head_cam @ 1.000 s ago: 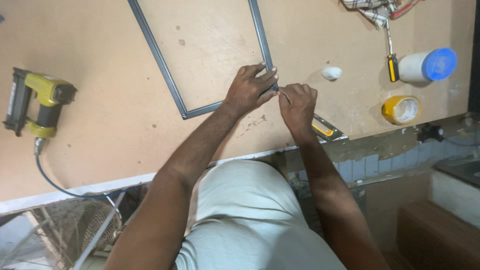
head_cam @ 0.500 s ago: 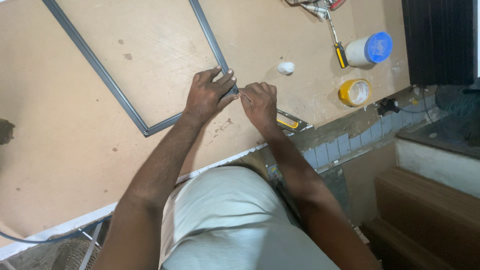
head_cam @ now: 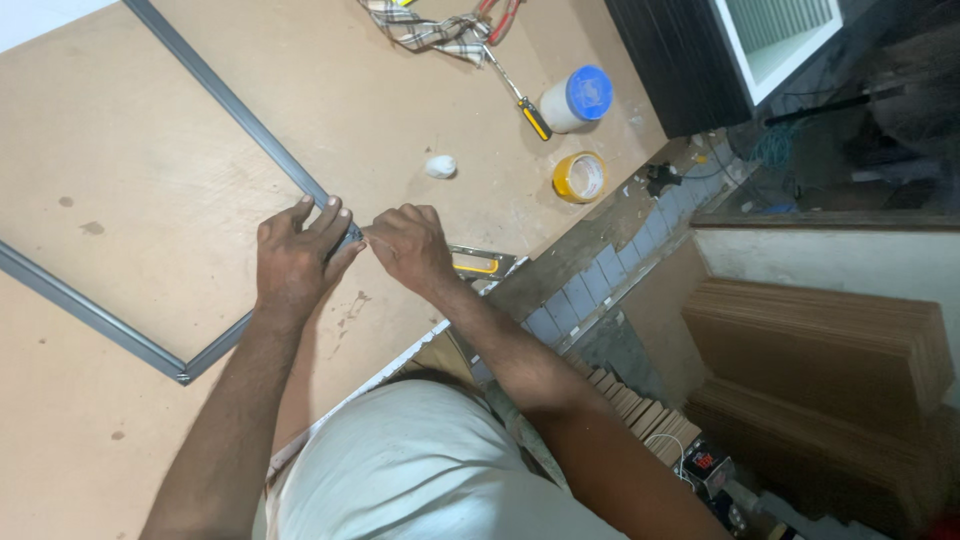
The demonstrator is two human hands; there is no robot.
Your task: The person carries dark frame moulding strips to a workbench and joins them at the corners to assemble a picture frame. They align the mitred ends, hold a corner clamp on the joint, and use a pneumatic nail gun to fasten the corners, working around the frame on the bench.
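A grey metal frame point(head_cam: 225, 100) lies flat on the tan workboard point(head_cam: 150, 180). My left hand point(head_cam: 298, 262) presses down on the frame's near corner, fingers wrapped over the bars. My right hand point(head_cam: 405, 245) sits right beside it at the same corner, fingers pinched together on something too small to make out. A yellow and black utility knife point(head_cam: 478, 263) lies just behind my right wrist on the board.
A roll of yellow tape point(head_cam: 579, 177), a white jar with a blue lid point(head_cam: 577, 98), a yellow-handled screwdriver point(head_cam: 520, 97), a small white lump point(head_cam: 440, 166) and a checked cloth point(head_cam: 425, 27) lie on the board's far side. Stacked brown boards point(head_cam: 820, 350) stand at the right.
The view has swung right and tilted, so the yellow nail gun has left the picture. Both hands stay together at the frame's corner.
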